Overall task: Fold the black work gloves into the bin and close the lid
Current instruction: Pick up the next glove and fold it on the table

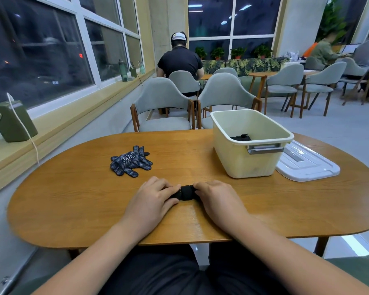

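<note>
Clamping the rolled glove bundle (184, 192) at either end, left hand (153, 199) and right hand (217, 199) each had a closed grip on it, fingers curled over the roll. Bundle sat on the desk (73, 209), long axis left-right between the hands. Bin (251, 160) stood ahead-right, nearer the right hand, open, something black inside; lid (307, 167) lay flat just beside it. Loose gloves (131, 161) lay ahead-left, nearer the left hand. Right hand probably suited the drop.

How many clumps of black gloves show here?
3: a loose pile on the table, a rolled bundle gripped by left hand and right hand, a dark bundle in the bin; its wall may hide more.
</note>
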Demonstrator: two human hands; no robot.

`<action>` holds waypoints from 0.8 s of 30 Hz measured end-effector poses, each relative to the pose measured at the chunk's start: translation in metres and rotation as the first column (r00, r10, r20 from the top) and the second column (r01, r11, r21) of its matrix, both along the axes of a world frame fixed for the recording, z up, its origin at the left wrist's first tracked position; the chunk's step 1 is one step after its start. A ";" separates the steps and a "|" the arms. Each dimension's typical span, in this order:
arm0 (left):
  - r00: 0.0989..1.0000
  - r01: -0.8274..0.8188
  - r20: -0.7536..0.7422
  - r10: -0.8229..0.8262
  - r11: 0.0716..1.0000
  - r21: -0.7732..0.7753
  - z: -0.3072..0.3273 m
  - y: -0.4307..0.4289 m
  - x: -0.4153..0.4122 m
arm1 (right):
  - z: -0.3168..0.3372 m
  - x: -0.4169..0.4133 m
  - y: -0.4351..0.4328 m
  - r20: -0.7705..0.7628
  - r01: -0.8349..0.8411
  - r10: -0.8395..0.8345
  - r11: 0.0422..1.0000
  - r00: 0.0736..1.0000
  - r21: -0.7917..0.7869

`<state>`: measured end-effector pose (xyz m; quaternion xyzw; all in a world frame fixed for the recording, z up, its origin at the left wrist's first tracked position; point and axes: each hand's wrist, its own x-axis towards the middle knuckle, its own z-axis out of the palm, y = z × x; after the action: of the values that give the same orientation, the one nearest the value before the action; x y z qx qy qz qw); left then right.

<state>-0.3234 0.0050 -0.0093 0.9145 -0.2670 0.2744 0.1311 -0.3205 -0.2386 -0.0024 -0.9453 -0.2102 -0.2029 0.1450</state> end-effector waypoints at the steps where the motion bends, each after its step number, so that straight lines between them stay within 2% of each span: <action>1: 1.000 0.000 -0.009 0.000 1.000 -0.009 0.001 -0.001 0.002 | 0.000 0.000 0.001 0.000 0.007 -0.007 1.000 1.000 0.014; 5: 0.999 -0.004 -0.033 0.004 1.000 -0.009 -0.002 -0.001 0.009 | -0.002 0.004 0.004 -0.012 -0.016 0.017 1.000 1.000 0.025; 11: 1.000 -0.011 0.020 0.010 1.000 0.026 -0.002 -0.005 0.006 | -0.001 0.004 0.011 -0.023 -0.027 0.028 0.999 0.999 0.039; 17: 0.997 0.013 -0.070 -0.018 0.997 -0.072 -0.001 0.000 0.011 | 0.005 0.005 0.007 -0.110 -0.009 0.024 0.991 0.994 0.134; 24: 0.993 0.014 -0.118 -0.023 0.997 -0.071 0.002 0.000 0.009 | 0.008 0.007 0.004 -0.082 -0.070 0.079 0.991 0.993 0.116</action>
<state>-0.3140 0.0054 -0.0078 0.9215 -0.2574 0.2275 0.1810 -0.3138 -0.2342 0.0054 -0.9349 -0.2272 -0.1680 0.2146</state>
